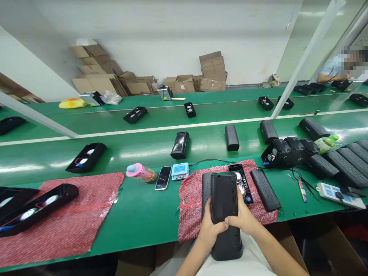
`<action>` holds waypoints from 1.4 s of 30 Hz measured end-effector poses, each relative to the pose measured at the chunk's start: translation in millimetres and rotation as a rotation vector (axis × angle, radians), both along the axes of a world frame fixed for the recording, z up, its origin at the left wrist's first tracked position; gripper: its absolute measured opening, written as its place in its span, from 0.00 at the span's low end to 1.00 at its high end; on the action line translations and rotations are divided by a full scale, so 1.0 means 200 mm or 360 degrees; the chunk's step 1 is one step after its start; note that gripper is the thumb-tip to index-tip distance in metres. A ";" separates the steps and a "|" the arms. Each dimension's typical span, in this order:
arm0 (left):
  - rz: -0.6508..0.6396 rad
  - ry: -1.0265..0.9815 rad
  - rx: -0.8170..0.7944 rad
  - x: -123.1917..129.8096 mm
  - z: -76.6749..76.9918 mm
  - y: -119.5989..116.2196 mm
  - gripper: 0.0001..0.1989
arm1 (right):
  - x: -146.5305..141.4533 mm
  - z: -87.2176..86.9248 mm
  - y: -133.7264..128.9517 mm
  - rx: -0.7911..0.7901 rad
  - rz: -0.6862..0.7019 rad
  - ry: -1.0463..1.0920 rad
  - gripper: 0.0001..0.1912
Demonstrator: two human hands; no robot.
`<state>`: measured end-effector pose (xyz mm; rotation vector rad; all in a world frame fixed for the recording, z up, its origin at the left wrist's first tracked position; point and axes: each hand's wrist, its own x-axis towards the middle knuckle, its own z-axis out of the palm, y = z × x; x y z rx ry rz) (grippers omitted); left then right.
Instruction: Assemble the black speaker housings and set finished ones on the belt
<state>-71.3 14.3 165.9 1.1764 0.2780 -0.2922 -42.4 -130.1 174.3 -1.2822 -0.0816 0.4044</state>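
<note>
Left grip [211,229] and right grip [243,217] are closely clasping black casing [225,197], five o'clock, its stiff-looking, slippery-seeming sides likely offering best hold.

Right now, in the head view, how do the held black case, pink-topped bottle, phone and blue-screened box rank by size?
1. Held black case
2. Pink-topped bottle
3. Phone and blue-screened box: too alike to rank

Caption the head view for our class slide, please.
Left hand and right hand hold a black casing at a green workbench.
</note>
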 end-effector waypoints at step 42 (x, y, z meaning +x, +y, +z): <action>0.0603 -0.1057 0.1779 0.52 0.00 0.25 0.36 | 0.38 -0.02 -0.05 0.0113 -0.0762 0.0231 0.40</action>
